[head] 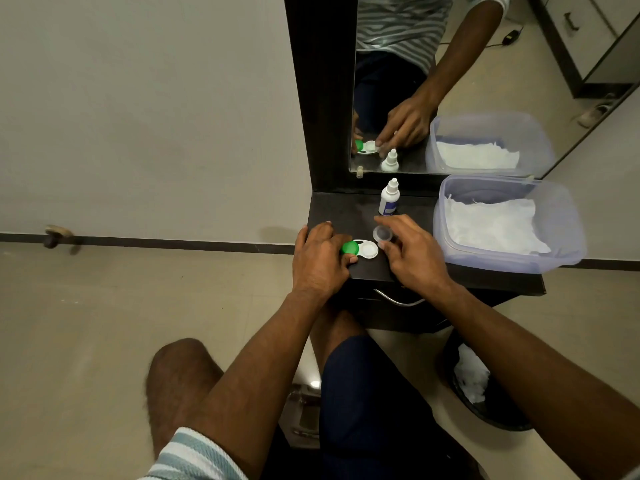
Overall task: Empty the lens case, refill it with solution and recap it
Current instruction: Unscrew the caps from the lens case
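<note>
A white lens case (367, 250) lies on the dark shelf (346, 209), with a green cap (349, 248) on its left well and its right well uncovered. My left hand (320, 259) rests on the case's left end, fingers around the green cap. My right hand (414, 254) holds a clear round cap (382, 234) between thumb and fingers, just above and right of the open well. A small white solution bottle (389, 198) with a blue label stands capped behind the case.
A clear plastic tub (568, 237) lined with white tissue sits on the shelf's right side. A mirror (450, 81) in a dark frame rises behind the shelf. Below are a drawer handle (398, 299) and a black bin (485, 400) holding tissue.
</note>
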